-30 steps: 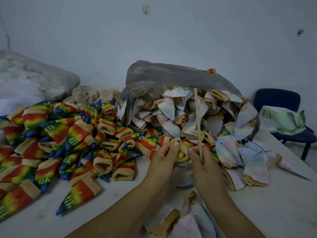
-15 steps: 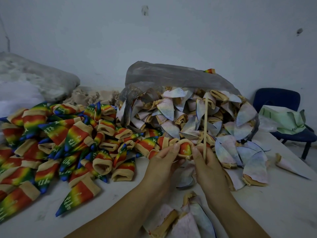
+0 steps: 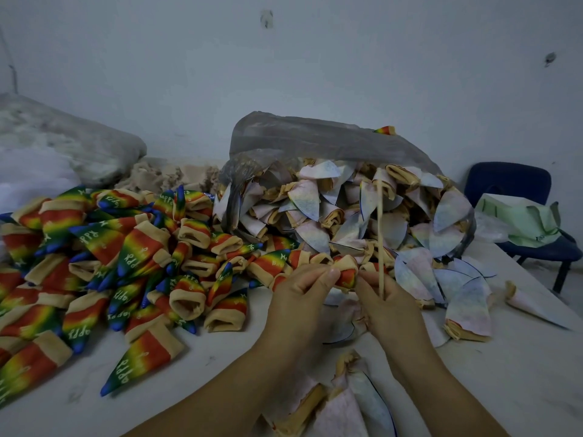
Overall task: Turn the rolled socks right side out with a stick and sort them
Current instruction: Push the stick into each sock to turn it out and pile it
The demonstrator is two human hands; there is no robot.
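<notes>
Fingers (image 3: 328, 276) of the left hand (image 3: 299, 298) pinch the tan cuff of a sock (image 3: 346, 274). The right hand (image 3: 391, 310) meets it from the other side while gripping the stick (image 3: 380, 234) between thumb and fingers. Whether the right fingertips also grip the cloth I cannot tell. The sock is held off the table (image 3: 520, 383), near its middle, just before the mouth of the bag (image 3: 315, 143). It sits between the rainbow pile (image 3: 126, 247) toward the left edge and the pale pile (image 3: 315, 203) spilling toward the right edge.

The sock looks nearly turned, with red and orange showing below the cuff. To finish well, I judge the cuff should be drawn back evenly on both sides, so the toe comes fully out and no pale lining is left folded inside. The stick is best held clear of the cloth unless the toe jams. The sock then belongs with the rainbow pile.

The sock is bunched short with its cuff uppermost, so its long axis is hard to read. The stick stands almost upright, with its lower end in the right hand. Its free end points up with a slight lean to the left, in front of the pale pile.
</notes>
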